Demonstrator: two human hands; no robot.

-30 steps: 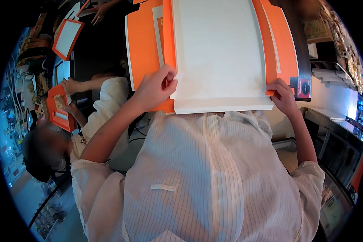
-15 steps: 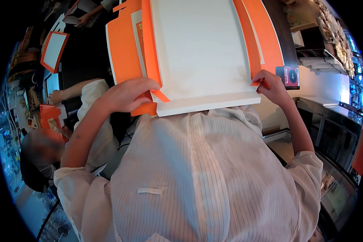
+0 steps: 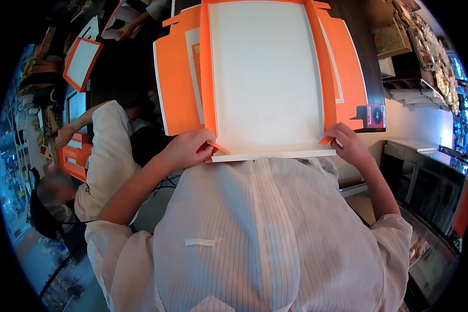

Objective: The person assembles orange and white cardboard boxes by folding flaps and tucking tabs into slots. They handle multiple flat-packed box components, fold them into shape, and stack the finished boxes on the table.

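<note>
In front of my chest is a shallow cardboard box (image 3: pixel 265 78), white inside, with orange side walls standing up. Its near white flap (image 3: pixel 275 154) lies against my shirt. At the near left corner, my left hand (image 3: pixel 189 149) is closed in a pinch on an orange corner tab (image 3: pixel 222 148) that angles inward. My right hand (image 3: pixel 351 145) pinches the matching orange tab (image 3: pixel 325 140) at the near right corner. Under the box, flat orange cardboard sheets (image 3: pixel 176 86) with white edges stick out on both sides.
A dark table (image 3: pixel 373 67) bears the cardboard. By its right edge lies a small dark printed box (image 3: pixel 374 115). On the left, a co-worker's white sleeve (image 3: pixel 109 143) reaches toward orange cardboard pieces (image 3: pixel 74 157). Another person's hand (image 3: pixel 125 32) is at the far left. A glass-fronted cabinet (image 3: pixel 400 164) stands right.
The box sits lower in view, and its far orange wall now shows. Both hands have shifted down with the near corners, still pinching the tabs. The near flap's face looks narrower.
</note>
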